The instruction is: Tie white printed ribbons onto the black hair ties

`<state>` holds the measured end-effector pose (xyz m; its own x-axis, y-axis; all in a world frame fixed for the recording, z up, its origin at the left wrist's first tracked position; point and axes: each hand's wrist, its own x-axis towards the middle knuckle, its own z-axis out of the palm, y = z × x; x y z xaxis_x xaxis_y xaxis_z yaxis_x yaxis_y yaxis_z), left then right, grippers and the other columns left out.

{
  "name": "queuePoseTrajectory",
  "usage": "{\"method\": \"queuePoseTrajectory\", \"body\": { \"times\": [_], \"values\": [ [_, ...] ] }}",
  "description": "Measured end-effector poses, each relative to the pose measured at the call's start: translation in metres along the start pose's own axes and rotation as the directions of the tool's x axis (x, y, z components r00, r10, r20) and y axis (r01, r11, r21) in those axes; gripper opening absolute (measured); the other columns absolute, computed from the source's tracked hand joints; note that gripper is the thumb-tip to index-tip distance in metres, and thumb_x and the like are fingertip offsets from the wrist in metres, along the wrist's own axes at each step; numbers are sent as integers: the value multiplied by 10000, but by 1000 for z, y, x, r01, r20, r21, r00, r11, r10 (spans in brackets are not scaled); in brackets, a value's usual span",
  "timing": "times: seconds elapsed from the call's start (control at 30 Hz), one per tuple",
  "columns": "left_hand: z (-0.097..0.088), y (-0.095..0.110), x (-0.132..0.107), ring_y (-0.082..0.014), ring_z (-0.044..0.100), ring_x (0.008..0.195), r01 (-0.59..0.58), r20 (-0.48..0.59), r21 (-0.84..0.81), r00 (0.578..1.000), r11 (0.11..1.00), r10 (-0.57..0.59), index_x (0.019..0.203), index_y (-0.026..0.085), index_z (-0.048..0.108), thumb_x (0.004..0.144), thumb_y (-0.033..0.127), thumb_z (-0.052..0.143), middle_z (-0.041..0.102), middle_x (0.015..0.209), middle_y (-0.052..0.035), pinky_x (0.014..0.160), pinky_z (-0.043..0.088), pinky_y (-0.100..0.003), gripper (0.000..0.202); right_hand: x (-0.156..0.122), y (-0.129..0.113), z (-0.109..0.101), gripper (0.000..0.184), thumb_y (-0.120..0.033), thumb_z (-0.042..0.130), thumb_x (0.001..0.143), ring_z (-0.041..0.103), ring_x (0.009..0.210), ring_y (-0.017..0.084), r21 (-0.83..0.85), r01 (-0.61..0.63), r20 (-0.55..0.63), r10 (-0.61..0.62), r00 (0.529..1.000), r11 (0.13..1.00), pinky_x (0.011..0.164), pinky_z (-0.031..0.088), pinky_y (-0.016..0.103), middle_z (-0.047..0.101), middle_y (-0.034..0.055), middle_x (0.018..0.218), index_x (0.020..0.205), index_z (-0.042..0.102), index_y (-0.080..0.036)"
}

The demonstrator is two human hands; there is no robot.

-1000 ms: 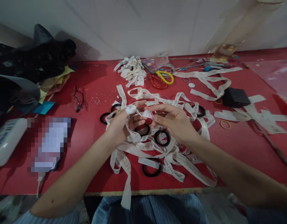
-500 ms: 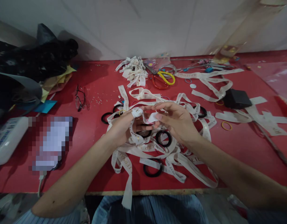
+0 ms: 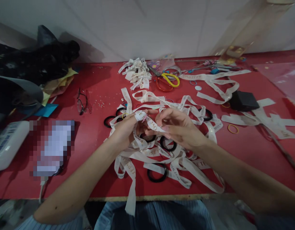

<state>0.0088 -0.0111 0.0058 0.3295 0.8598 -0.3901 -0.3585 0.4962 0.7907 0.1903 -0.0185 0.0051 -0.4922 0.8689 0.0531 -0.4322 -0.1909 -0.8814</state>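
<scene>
Compared with a second ago, the printed white ribbon [image 3: 154, 124] is drawn out flatter between the two hands, where before a small bunched loop was pinched at the fingertips. The right hand [image 3: 179, 126] is lowered slightly and turned more palm-down, its fingers closed along the strip. The ribbon wrap on the left hand [image 3: 124, 129] forefinger is seen shifted a little rightward.

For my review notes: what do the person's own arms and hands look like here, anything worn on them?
Both forearms are bare from elbow to wrist. The left hand and the right hand wear no gloves, and no watch, bracelet or ring shows. At the lower left edge of the picture, a light blue striped sleeve begins near the left elbow. Any sleeve on the right arm lies outside the picture.
</scene>
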Motion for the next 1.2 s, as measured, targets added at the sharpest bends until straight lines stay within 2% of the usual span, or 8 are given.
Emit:
{"method": "queuePoseTrajectory", "body": {
  "times": [0.13, 0.33, 0.47, 0.63, 0.8, 0.9, 1.07, 1.2],
  "values": [
    [3, 2, -2, -102, 624, 641, -14, -5, 3, 1000, 1000, 14, 1114, 185, 695, 831, 298, 615, 703, 814, -40, 578, 506, -188, 315, 0, 3, 2, 152, -232, 746, 778, 645, 631, 96, -59, -47, 62, 50, 997, 997, 799, 597, 386, 668, -15, 836, 891, 652, -197],
    [2, 0, 2, -161, 680, 745, -56, 5, -1, 998, 998, 56, 1076, 164, 711, 802, 286, 643, 726, 836, -67, 679, 547, -257, 307, 3, 7, -3, 130, -218, 746, 784, 720, 830, 161, -141, 33, -75, -44, 996, 989, 819, 584, 328, 731, 25, 900, 883, 665, -194],
    [3, -3, 4, -175, 682, 748, -82, 13, 8, 997, 997, 82, 1027, 151, 721, 790, 285, 654, 722, 816, -78, 684, 557, -283, 281, 4, 6, -3, 175, -238, 770, 758, 702, 714, 139, -209, 77, -154, -111, 982, 975, 724, 594, 302, 716, 2, 829, 888, 657, -206],
    [8, 0, 4, -176, 677, 749, -105, -38, 11, 994, 994, 106, 944, 147, 724, 755, 282, 680, 713, 792, -71, 675, 551, -277, 237, 4, 3, 1, 223, -309, 774, 743, 624, 546, 102, -420, -15, -217, -85, 972, 908, 532, 535, 242, 702, 16, 796, 871, 637, -188],
    [8, -2, 5, -154, 661, 729, -149, -102, 28, 983, 988, 151, 940, 145, 712, 740, 280, 690, 707, 807, -57, 651, 532, -256, 242, 1, 6, 4, 280, -295, 709, 803, 602, 537, 95, -527, -62, -197, -52, 979, 848, 540, 497, 225, 636, -38, 681, 1035, 579, -208],
    [8, -2, 3, -151, 648, 742, -216, -72, 119, 972, 969, 225, 932, 162, 718, 776, 309, 658, 702, 798, -42, 651, 516, -252, 223, 1, 9, 2, 322, -298, 703, 804, 597, 535, 98, -555, -76, -206, -49, 977, 829, 547, 481, 233, 599, -54, 667, 1080, 557, -219],
    [8, 1, -3, -164, 628, 807, -346, -5, 402, 925, 848, 380, 842, 203, 744, 832, 347, 606, 698, 774, -24, 703, 488, -259, 199, 2, 11, -1, 229, -375, 686, 804, 589, 574, 121, -591, -95, -161, -2, 987, 801, 533, 462, 251, 629, -13, 741, 946, 612, -212],
    [7, 2, -6, -166, 629, 822, -381, 33, 456, 910, 804, 413, 838, 212, 751, 852, 355, 588, 700, 778, -22, 747, 481, -266, 218, 2, 8, -1, 204, -370, 642, 840, 501, 529, 104, -752, -7, -82, -83, 993, 659, 501, 368, 240, 570, -28, 606, 738, 606, -197]
  ]
}}
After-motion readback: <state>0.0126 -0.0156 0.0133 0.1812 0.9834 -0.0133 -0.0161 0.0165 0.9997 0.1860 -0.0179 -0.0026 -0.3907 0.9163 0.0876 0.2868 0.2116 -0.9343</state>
